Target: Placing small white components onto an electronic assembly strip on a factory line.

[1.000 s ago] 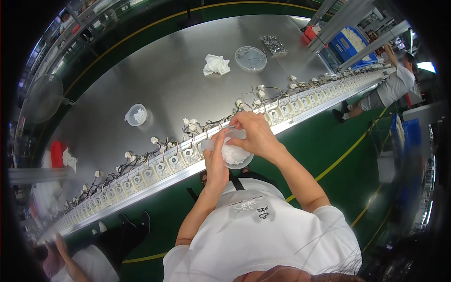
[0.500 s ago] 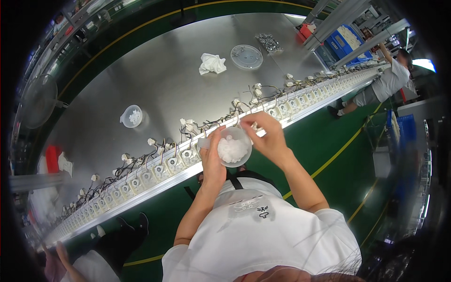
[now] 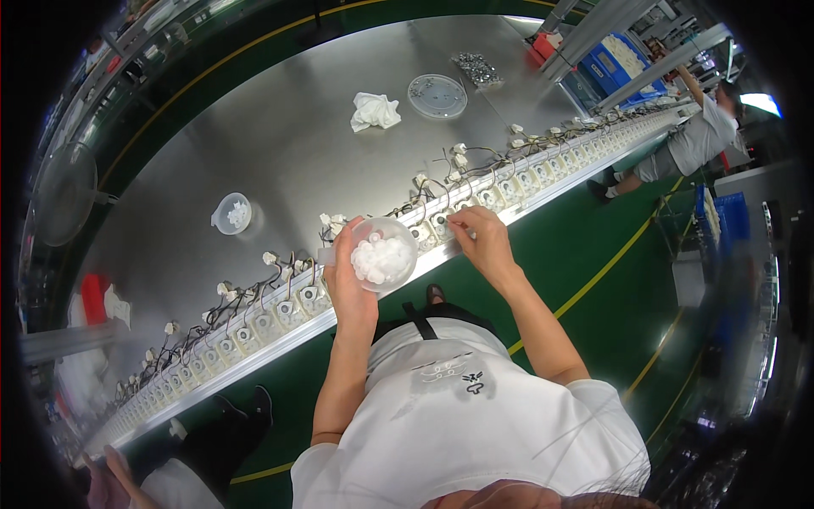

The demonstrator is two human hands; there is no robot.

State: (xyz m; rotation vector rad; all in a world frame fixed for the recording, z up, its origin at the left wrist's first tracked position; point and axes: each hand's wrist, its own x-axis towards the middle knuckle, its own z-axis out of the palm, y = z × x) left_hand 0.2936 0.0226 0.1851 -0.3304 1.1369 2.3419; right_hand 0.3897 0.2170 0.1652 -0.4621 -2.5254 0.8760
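My left hand (image 3: 349,293) is wrapped round a translucent plastic cup (image 3: 410,242) with a side tab, held tilted above the near edge of the rail. Inside the cup lies a heap of small white pieces (image 3: 378,260). To the right of it, my right hand (image 3: 488,244) is pinched, with its fingertips at one of the white square housings (image 3: 439,224) set along the rail. Whatever sits between those fingertips is too small or hidden to make out. Dark wires with white connectors (image 3: 421,180) trail from the housings onto the table side.
The long rail (image 3: 254,355) crosses diagonally before me. On the metal table (image 3: 292,127) are a second cup (image 3: 222,214), a crumpled white cloth (image 3: 375,112), a round lid (image 3: 437,96) with small parts and a bag of metal parts (image 3: 477,70). Other people stand at both ends.
The cup in my left hand has moved left, away from my right hand. My right fingertips have gone from beside the cup's rim to a housing on the rail.
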